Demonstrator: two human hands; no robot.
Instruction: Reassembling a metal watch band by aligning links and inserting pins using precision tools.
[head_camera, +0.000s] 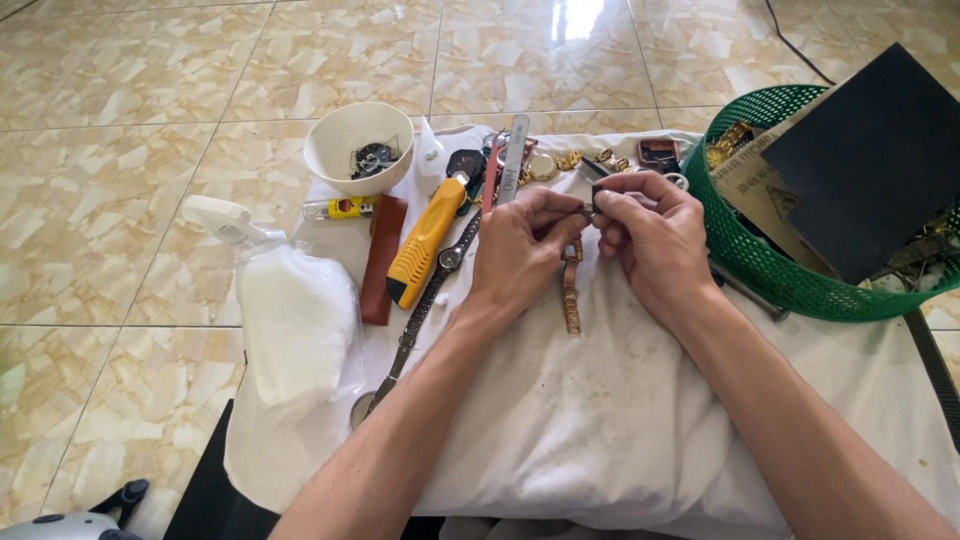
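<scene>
Hands (590, 240) on watch (572, 270), beside basket (760, 260)

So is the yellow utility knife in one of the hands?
No, the yellow utility knife lies on the white cloth, left of both hands.

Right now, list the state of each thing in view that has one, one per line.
Left hand: pinching the gold watch at its top.
Right hand: closed on the same watch.
Gold watch: held up, band hanging down.
White bowl: upright, small parts inside.
Green basket: upright, holding dark sheets.
Yellow utility knife: lying flat on the cloth.
</scene>
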